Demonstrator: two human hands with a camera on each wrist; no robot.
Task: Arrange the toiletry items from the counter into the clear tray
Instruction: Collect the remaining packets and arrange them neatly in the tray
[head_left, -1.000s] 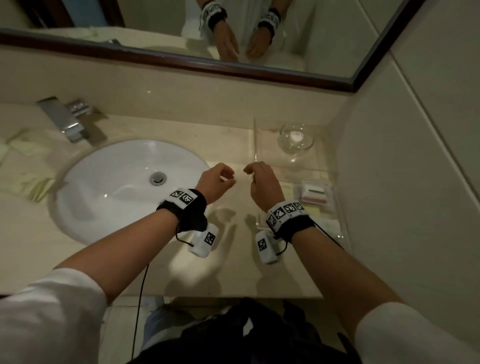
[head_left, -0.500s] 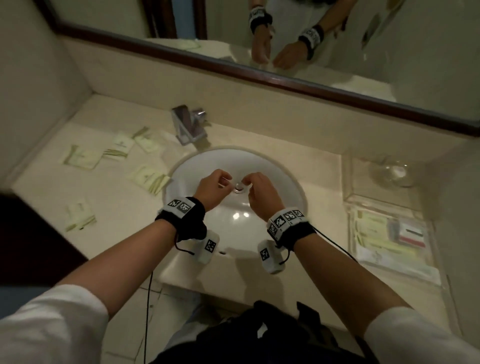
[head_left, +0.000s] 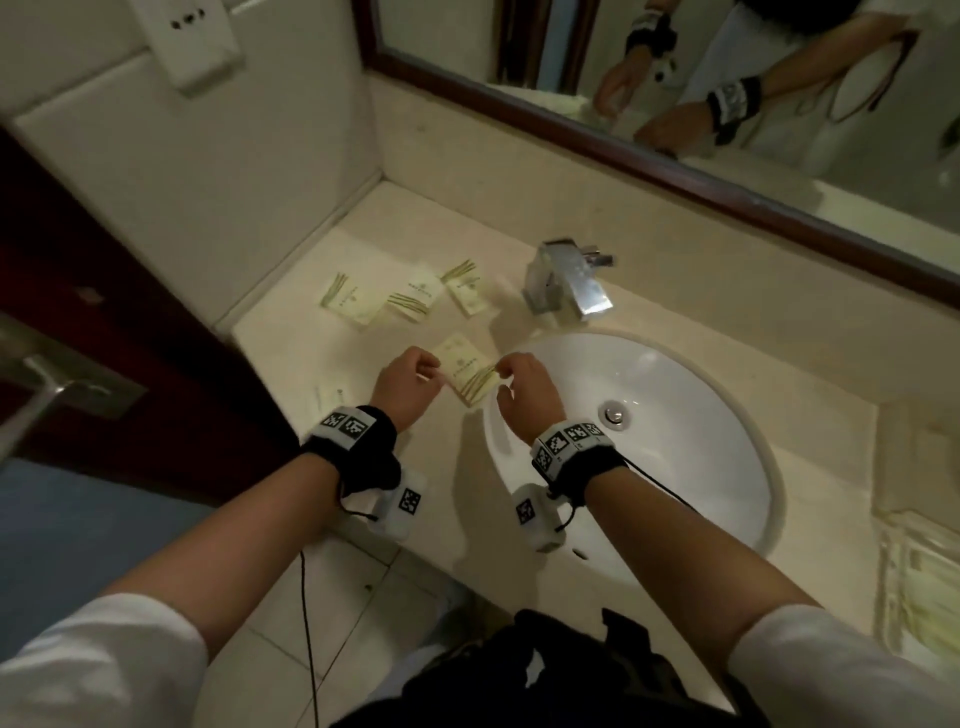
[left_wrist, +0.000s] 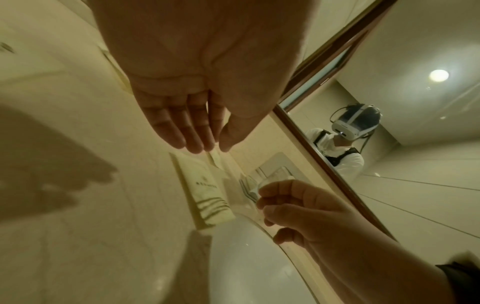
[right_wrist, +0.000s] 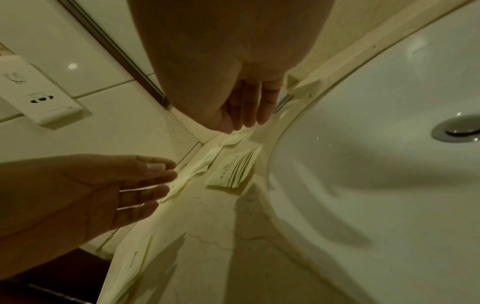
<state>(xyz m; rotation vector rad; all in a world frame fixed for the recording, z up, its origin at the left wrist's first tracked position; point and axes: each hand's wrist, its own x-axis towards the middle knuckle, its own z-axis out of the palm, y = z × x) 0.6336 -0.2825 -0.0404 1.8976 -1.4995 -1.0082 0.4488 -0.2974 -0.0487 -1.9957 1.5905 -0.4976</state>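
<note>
Between the two hands, on the pale stone bench just left of the white sink, lies a cream toiletry packet printed with green stripes at its near end. The left hand hovers at the packet's left edge and the right hand at its right edge, over the sink rim; whether either hand touches the packet cannot be told from the head view. From the wrist views the left hand's fingers are straight and close together, pointing down at the bench, while the right hand's fingers are loosely bent with nothing between them. Both hold nothing. Farther back, near the corner of the wall, more packets lie scattered flat, some overlapping, to the left of the chrome faucet. Another pale item lies left of the left wrist, too faint to identify. The clear tray sits at the far right edge of the bench, well apart from the hands, cut off by the frame; pale items lie in it, blurred. Both forearms reach forward, palms down, each wrist wrapped in a black band with printed markers. A mirror above reflects the hands.
</note>
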